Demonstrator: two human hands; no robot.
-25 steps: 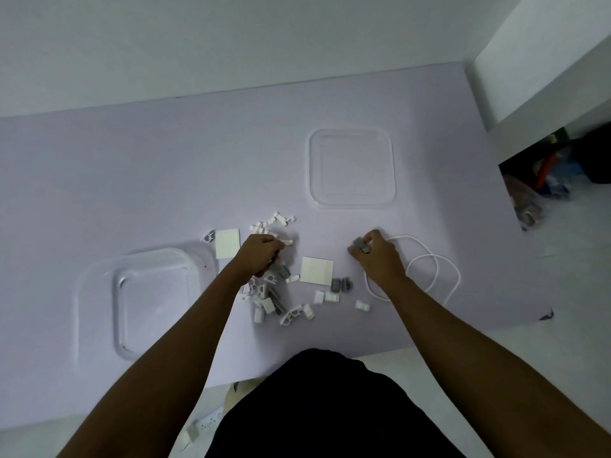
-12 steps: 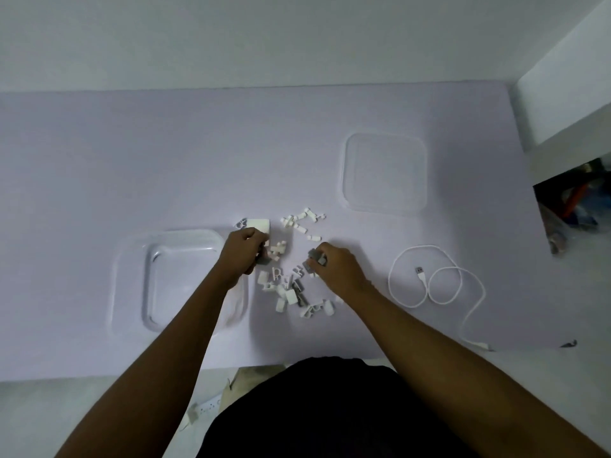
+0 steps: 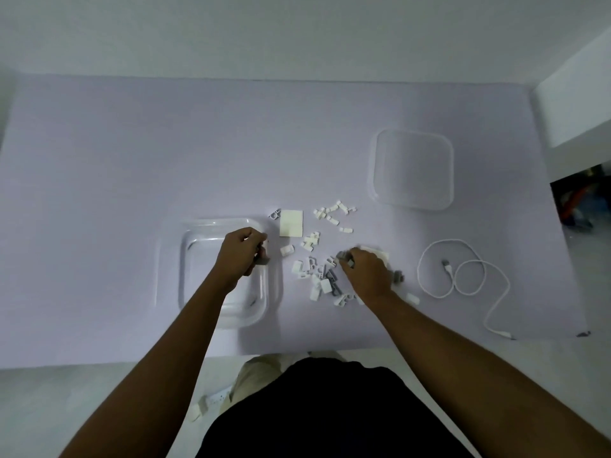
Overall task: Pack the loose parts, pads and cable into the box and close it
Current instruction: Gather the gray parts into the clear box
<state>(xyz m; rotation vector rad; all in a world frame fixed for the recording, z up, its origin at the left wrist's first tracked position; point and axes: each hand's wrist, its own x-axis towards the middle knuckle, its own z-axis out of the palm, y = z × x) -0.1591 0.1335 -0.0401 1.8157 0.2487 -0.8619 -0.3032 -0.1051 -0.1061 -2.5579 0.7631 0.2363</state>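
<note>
Left hand over the box with a few parts, right hand pinching more from the pile

The clear square plastic box (image 3: 211, 272) sits open at the near left of the lilac table (image 3: 132, 153); the left hand (image 3: 241, 254) hangs above its right rim, curled around small grey and white parts (image 3: 263, 257), which could drop outside the wall if let go there. The right hand (image 3: 365, 271) closes on a grey piece (image 3: 344, 256) in the scattered white and grey parts (image 3: 314, 262) and may nudge others toward the table edge. It hides most of one white square pad (image 3: 380, 254); another pad (image 3: 291, 223) lies clear. White coiled cable (image 3: 463, 269) and clear lid (image 3: 413, 170) lie apart, right. How many pieces each hand holds is unclear
</note>
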